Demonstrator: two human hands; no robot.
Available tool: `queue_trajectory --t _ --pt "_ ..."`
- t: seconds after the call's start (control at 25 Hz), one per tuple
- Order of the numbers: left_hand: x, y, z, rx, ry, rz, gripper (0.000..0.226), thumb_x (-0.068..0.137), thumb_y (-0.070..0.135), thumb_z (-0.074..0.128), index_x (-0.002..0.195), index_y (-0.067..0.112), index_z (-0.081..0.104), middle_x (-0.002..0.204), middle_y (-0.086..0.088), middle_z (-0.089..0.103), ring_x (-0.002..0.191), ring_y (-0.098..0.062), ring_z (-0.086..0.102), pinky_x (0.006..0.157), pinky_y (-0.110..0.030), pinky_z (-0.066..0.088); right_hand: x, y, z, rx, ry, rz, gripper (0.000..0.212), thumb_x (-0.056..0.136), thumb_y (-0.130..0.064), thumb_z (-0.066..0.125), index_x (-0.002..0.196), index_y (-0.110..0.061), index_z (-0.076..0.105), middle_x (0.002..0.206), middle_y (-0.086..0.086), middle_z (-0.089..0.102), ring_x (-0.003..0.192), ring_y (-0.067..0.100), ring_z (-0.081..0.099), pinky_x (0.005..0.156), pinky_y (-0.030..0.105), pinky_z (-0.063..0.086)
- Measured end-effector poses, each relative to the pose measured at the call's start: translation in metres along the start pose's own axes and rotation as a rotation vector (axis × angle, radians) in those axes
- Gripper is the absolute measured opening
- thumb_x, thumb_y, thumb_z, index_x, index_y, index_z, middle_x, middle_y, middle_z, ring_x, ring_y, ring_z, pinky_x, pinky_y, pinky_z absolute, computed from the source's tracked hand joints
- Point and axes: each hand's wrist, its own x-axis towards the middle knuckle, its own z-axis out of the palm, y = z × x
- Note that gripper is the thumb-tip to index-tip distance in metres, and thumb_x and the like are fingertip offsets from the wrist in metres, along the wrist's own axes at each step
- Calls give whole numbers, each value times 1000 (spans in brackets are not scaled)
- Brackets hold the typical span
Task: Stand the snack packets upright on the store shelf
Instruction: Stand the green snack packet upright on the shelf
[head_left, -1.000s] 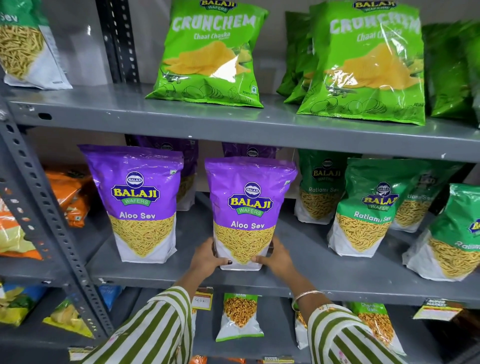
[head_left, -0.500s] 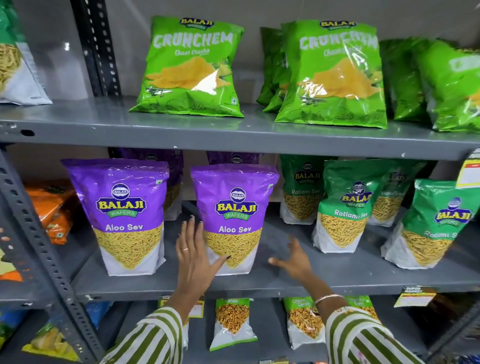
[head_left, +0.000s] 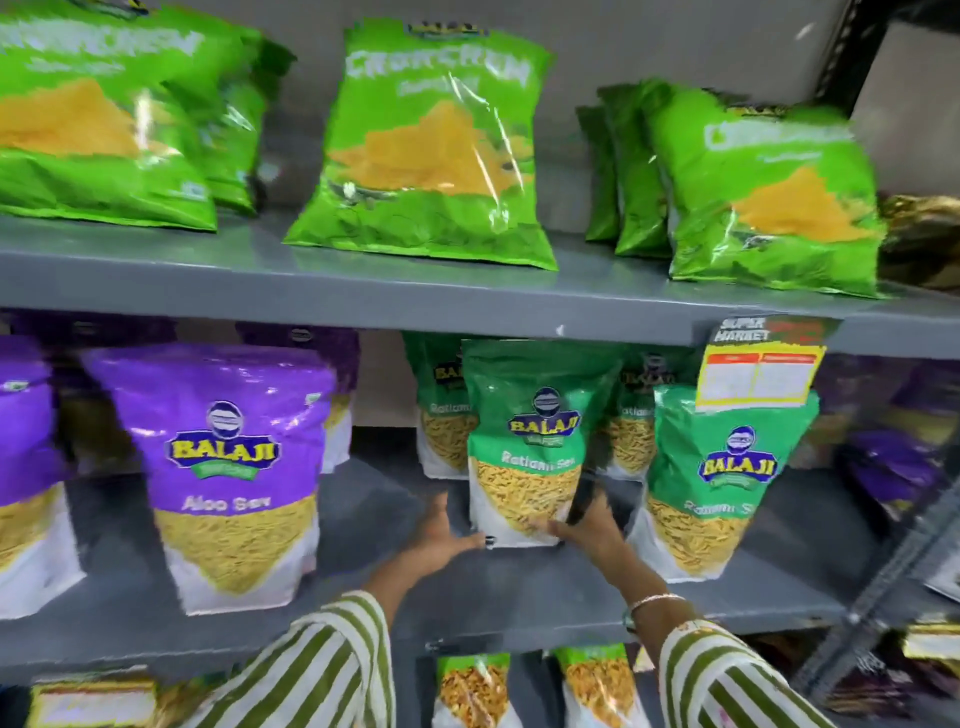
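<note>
My hands, left and right, clasp the green Ratlami Sev packet at its base. This steadies it upright on the shelf.

This is a shop. Grey metal shelves carry rows of branded snack packets, the same kinds grouped together, and a printed price tag reading "Super Market" hangs from the shelf edge.

The grey middle shelf carries upright purple Aloo Sev packets and green Ratlami Sev packets.
</note>
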Motion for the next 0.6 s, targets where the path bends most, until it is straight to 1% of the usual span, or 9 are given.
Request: queue_trajectory --t 0.08,0.16,0.24,0.32,0.4,0.44,0.48,0.56,0.6 --pt "18 5 13 -139 -15 -58 70 65 14 79 119 16 34 127 0 43 125 -18 42 103 -28 35 21 16 -2 55 -119 -42 87 60 -7 84 131 0 35 135 18 50 124 28 46 106 41 38" --pt "27 1 20 -216 27 -100 69 52 16 82 107 16 40 126 -9 54 120 -26 52 105 -44 42 31 21 2 79 -226 -51 69 64 -4 81 124 -1 47 129 18 57 115 26 53 97 34 42" --pt "29 -11 24 -216 89 -157 67 45 17 82 102 14 46 120 -16 61 113 -30 58 100 -50 46 29 23 12 103 -233 -64 65 64 -7 82 121 -2 51 122 14 61 113 26 55 92 33 43" --pt "13 -5 14 -139 176 -170 72 36 26 80 100 14 50 116 -17 64 109 -31 60 94 -44 50 13 16 25 133 -221 -85 68 62 -9 83 121 -3 51 112 6 60 109 21 54 88 28 47" --pt "-6 -5 2 -99 212 -210 71 42 23 83 106 9 54 109 -12 62 102 -25 60 82 -33 48 -13 9 40 213 -245 -107 76 54 -9 86 119 1 49 107 3 58 104 19 54 72 7 48" --pt "-16 -9 -5 -94 217 -223 68 47 21 84 107 8 54 106 -10 61 98 -23 58 78 -32 46 -26 7 48 228 -260 -102 82 48 -15 86 119 2 48 107 4 59 104 22 57 65 2 46" --pt "-23 -18 -11 -90 218 -233 67 47 26 84 105 7 55 105 -10 62 96 -24 59 78 -36 48 -37 4 56 221 -277 -96 87 45 -23 85 120 1 48 108 6 60 107 25 58 66 3 46" --pt "-16 -62 -19 -82 235 -253 83 34 43 80 104 5 57 109 -15 67 100 -30 63 86 -49 52 -61 -11 63 163 -302 -77 88 44 -32 85 119 -10 44 115 6 59 115 28 56 81 19 47" --pt "-9 -82 -22 -72 229 -251 88 29 47 79 104 6 57 110 -17 67 101 -32 63 89 -53 51 -70 -25 63 159 -262 -99 92 42 -34 87 119 -16 39 120 6 57 120 29 53 90 28 46"
